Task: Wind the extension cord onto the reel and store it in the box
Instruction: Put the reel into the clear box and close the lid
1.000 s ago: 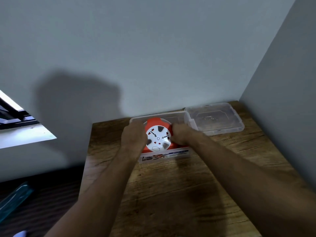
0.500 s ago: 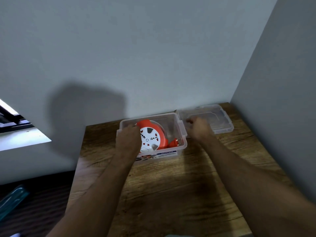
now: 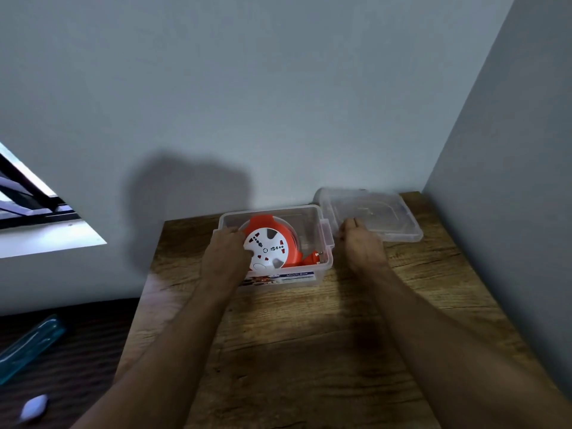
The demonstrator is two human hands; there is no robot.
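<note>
The reel sits in the box — left hand grips its edge; right hand grips the lid.

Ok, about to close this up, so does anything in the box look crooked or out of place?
The reel sits tilted in the clear box, not flat, with the orange plug wedged beside it. The lid is off, lying beside the box.

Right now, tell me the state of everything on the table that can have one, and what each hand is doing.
Box: open, lid off.
Reel: inside the box, tilted, white face up.
Lid: off, lying on the table right of the box.
Left hand: at the box's left end, touching the reel.
Right hand: on the lid's near edge; grip unclear.
</note>
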